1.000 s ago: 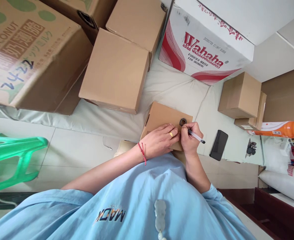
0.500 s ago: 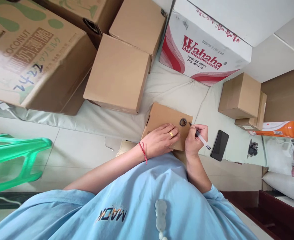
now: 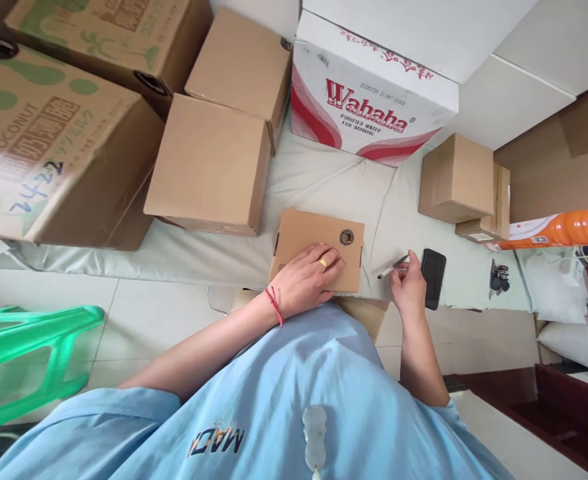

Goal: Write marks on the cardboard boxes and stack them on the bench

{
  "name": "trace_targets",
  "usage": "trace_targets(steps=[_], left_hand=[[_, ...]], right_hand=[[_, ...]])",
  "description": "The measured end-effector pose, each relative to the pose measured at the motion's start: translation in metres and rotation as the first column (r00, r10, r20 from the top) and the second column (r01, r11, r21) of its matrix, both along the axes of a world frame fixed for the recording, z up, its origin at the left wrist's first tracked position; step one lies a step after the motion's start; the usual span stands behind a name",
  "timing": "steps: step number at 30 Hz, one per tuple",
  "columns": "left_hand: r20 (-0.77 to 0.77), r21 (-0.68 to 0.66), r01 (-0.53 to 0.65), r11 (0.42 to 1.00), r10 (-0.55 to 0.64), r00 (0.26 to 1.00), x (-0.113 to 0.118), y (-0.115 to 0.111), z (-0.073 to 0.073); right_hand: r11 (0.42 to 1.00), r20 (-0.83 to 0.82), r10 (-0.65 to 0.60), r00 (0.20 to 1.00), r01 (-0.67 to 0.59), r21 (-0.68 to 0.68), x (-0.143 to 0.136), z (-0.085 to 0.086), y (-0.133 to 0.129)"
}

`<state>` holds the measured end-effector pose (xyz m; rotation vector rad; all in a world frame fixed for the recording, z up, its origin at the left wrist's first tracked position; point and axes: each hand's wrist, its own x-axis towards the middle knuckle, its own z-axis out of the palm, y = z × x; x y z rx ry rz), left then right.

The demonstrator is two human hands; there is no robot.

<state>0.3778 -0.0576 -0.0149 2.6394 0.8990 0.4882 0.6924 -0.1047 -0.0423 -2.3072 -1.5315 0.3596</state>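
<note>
A small brown cardboard box (image 3: 299, 233) lies flat at the near edge of the cloth-covered surface. My left hand (image 3: 311, 273) rests on its lid, fingers stretched out. Close to the box's far right corner is a dark ring (image 3: 347, 237) with a brownish middle; whether it is drawn or a separate piece I cannot tell. Right of the box, my right hand (image 3: 408, 283) holds a pen (image 3: 389, 269) at its fingertips, the shaft slanting toward the box but apart from it. A black phone (image 3: 433, 279) lies just beside that hand.
Large cartons (image 3: 99, 160) and plain boxes (image 3: 209, 163) stand at the left, with a white-and-red water carton (image 3: 364, 100) behind. Small boxes (image 3: 457, 177), keys (image 3: 499, 279) and an orange bottle (image 3: 564, 229) are at the right. A green stool (image 3: 49, 360) stands on the floor.
My right hand has lifted the pen away from the ring on the box and moved right, near the phone. The pen has turned in the fingers. My left hand stays on the lid.
</note>
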Motion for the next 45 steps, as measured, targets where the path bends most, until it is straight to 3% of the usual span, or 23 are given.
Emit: trace_targets(steps=[5,9,13,17,20,23,28,32,36,41,45], left_hand=[[0.021,-0.025,-0.123,0.992,0.124,0.992,0.023,0.0,-0.001],[0.048,-0.009,-0.121,0.993,0.121,0.991,0.033,-0.001,-0.002],[0.115,-0.023,-0.104,0.994,0.106,0.988,0.018,-0.003,-0.004],[0.168,-0.041,-0.243,0.969,0.247,0.954,-0.012,-0.002,-0.007],[0.175,-0.031,-0.279,0.96,0.28,0.944,-0.024,-0.002,-0.011],[0.162,-0.016,-0.31,0.951,0.308,0.938,-0.023,-0.007,-0.014],[0.198,0.062,-0.407,0.911,0.388,0.9,-0.009,-0.011,-0.021],[0.242,0.079,-0.393,0.916,0.365,0.899,-0.007,-0.007,-0.024],[0.227,0.047,-0.385,0.922,0.365,0.903,-0.006,-0.002,-0.023],[0.206,0.039,-0.4,0.916,0.385,0.9,-0.004,0.0,-0.022],[0.204,0.038,-0.404,0.914,0.389,0.898,-0.003,0.0,-0.023]], right_hand=[[0.975,0.201,-0.194,0.96,0.167,0.144,0.033,0.005,-0.022],[0.934,0.222,-0.35,0.91,0.356,0.012,0.047,-0.002,-0.04],[0.923,0.185,-0.359,0.915,0.377,-0.074,0.041,-0.011,-0.048],[0.897,0.176,-0.421,0.89,0.437,-0.068,0.042,-0.011,-0.043],[0.877,0.129,-0.441,0.888,0.457,-0.149,0.054,-0.007,-0.04],[0.867,0.031,-0.458,0.888,0.455,-0.203,0.068,-0.002,-0.044],[0.882,-0.081,-0.458,0.885,0.441,-0.165,0.078,0.002,-0.062],[0.911,-0.279,-0.411,0.868,0.402,-0.091,0.05,0.004,-0.068],[0.964,-0.397,-0.227,0.889,0.264,0.04,-0.011,0.014,-0.056],[0.96,-0.268,0.105,0.958,-0.028,0.279,-0.08,0.04,-0.023],[0.928,-0.177,0.237,0.955,-0.168,0.334,-0.109,0.05,-0.001]])
